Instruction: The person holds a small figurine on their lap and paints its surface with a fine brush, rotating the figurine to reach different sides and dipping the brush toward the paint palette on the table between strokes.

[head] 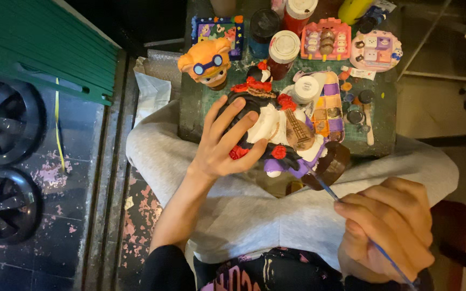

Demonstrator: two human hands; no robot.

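The left hand (223, 144) lies with spread fingers clamped on the side of a plaster figurine (276, 132). The figurine rests tilted at the near edge of a small green table (384, 116) and partly over the person's lap in grey trousers (254, 210). It is white with red flowers, purple parts and a brown base.

The right hand (388, 229), at about 4 o'clock from the figurine, has its fingers closed on a thin blue paintbrush (327, 191). The brush tip touches, or almost touches, the brown base.

At 11 o'clock from the figurine stands an orange figure with blue goggles (208, 62). At 12 and 1 o'clock stand paint jars with white lids (284, 51), and at 2 o'clock lies a paint palette (329, 105) with coloured cells.

I think the main risk is a slip: the figurine hangs over the table edge, so a weak hold may let it roll onto the lap. Also, fingers on wet paint could smear it, and a shaking brush may put brown on the white parts or on the trousers.
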